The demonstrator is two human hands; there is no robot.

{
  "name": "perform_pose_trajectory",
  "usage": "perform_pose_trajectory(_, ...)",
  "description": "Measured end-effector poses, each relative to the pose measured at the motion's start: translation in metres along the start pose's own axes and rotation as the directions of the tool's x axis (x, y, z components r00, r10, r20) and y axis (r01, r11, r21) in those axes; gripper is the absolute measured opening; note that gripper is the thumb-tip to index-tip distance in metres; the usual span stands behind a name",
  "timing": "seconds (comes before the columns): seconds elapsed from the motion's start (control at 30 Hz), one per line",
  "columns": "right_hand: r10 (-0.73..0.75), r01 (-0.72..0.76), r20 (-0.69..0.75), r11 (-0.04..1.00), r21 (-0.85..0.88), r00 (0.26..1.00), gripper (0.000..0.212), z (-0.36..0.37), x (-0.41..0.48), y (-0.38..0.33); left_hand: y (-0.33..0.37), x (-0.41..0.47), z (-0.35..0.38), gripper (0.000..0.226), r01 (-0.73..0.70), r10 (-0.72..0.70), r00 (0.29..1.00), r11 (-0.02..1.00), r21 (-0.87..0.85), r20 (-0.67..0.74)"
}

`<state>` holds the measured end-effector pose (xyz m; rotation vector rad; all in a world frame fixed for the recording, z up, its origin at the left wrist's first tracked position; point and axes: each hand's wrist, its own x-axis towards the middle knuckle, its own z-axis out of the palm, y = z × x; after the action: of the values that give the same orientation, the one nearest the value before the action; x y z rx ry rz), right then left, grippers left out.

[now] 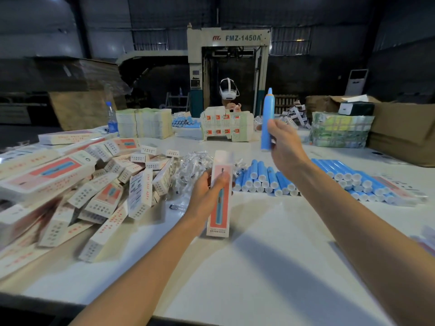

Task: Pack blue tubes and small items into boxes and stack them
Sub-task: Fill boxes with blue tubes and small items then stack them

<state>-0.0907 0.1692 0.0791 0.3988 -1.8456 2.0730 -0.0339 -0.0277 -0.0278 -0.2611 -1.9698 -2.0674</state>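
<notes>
A single wide-angle head camera looks forward and down from close above the near edge of the white counter (247, 267), facing the machine (227, 67) beyond it.

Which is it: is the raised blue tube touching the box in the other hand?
Apart. The head view shows bare table between the blue tube in the right hand and the box.
</notes>
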Motion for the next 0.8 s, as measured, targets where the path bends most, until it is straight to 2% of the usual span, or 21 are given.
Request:
perform_pose_trajectory(0.07, -0.061, 0.052, 0.103, 0.995, 0.084, 0.993, 0.019, 0.012, -0.01, -0.008, 0.001, 0.0, 0.0, 0.02, -0.026, 0.026, 1.0, 1.0, -0.007, -0.003)
perform_pose_trajectory(0.13, -0.082, 0.074, 0.126, 0.995, 0.073, 0.989, 0.023, 0.025, -0.015, -0.01, 0.002, 0.001, 0.001, 0.021, -0.044, 0.044, 0.999, 0.999, -0.005, 0.005)
perform_pose_trajectory(0.23, -0.069, 0.072, 0.142, 0.997, -0.02, 0.987, 0.054, 0.036, -0.018, -0.005, 0.003, 0.0, 0.002, 0.025, -0.061, 0.062, 0.998, 0.998, -0.016, 0.031)
perform_pose_trajectory(0.33, -0.109, 0.131, 0.162, 0.982, -0.132, 0.981, 0.085, 0.036, -0.017, 0.007, 0.003, -0.002, 0.001, 0.025, -0.082, 0.081, 0.996, 0.997, 0.01, 0.035)
perform_pose_trajectory(0.4, -0.101, 0.137, 0.187, 0.972, -0.189, 0.977, 0.095, 0.034, -0.014, 0.009, 0.002, -0.003, 0.0, 0.024, -0.085, 0.083, 0.996, 0.996, 0.037, 0.044)
perform_pose_trajectory(0.53, 0.019, 0.079, 0.284, 0.94, -0.331, 0.959, 0.093, 0.027, -0.009, 0.001, -0.001, -0.006, 0.002, 0.025, -0.067, 0.063, 0.996, 0.996, 0.061, 0.07)
perform_pose_trajectory(0.63, 0.098, 0.051, 0.342, 0.915, -0.399, 0.934, 0.087, 0.029, -0.01, -0.001, -0.002, -0.006, 0.002, 0.034, -0.059, 0.055, 0.996, 0.996, 0.06, 0.065)
perform_pose_trajectory(0.7, 0.115, 0.06, 0.371, 0.902, -0.428, 0.921, 0.075, 0.033, -0.014, 0.006, -0.002, -0.004, 0.001, 0.039, -0.053, 0.05, 0.997, 0.997, 0.053, 0.052)
perform_pose_trajectory(0.8, 0.116, 0.105, 0.4, 0.866, -0.49, 0.909, 0.042, 0.039, -0.02, 0.024, -0.003, -0.001, -0.004, 0.038, -0.023, 0.022, 1.0, 0.999, 0.029, 0.015)
